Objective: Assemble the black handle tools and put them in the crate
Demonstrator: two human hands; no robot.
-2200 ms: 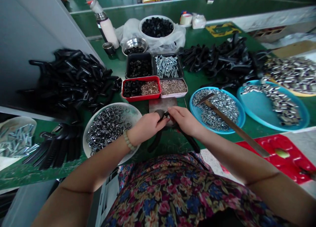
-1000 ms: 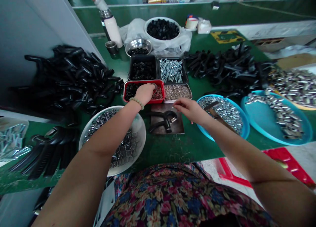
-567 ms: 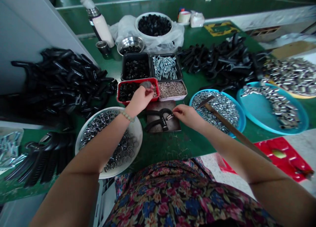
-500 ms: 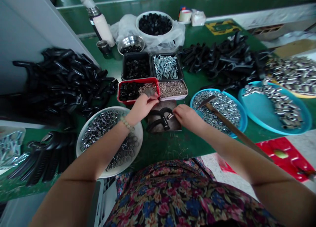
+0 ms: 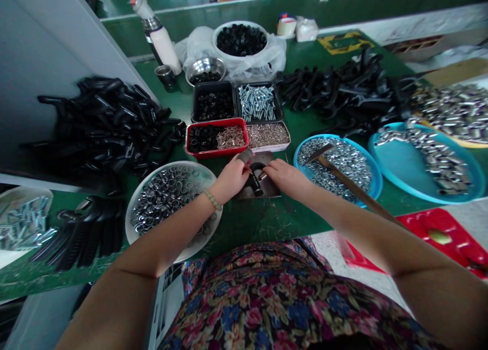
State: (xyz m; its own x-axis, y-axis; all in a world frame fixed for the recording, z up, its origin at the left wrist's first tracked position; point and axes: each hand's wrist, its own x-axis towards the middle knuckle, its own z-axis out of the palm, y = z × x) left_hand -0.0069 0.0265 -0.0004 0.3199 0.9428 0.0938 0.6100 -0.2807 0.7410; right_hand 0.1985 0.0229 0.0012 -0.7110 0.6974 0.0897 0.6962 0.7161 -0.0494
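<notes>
A black curved part (image 5: 256,183) lies on a small metal plate (image 5: 273,190) in front of me, with a small silver ribbed piece (image 5: 263,176) at its right side. My left hand (image 5: 233,178) is at the part's upper left, thumb and fingers pinched together; whatever is between them is too small to make out. A grey cover (image 5: 245,155) is on one of its fingers. From the right, my right hand (image 5: 285,177) has its bent fingers closed on the part's curved edge, beside the silver piece.
A red tray (image 5: 216,152) of black pieces and copper-coloured pins stands beyond the plate, next to a tray of tiny rivets (image 5: 269,135). A bowl of metal rings (image 5: 131,223) is at left. A hammer (image 5: 343,180) rests across a blue basin (image 5: 377,187). Black parts (image 5: 114,116) are heaped at left.
My left hand has moved from the red tray's edge down and right to the black part. My right hand stays by the part. The view has shifted slightly.
</notes>
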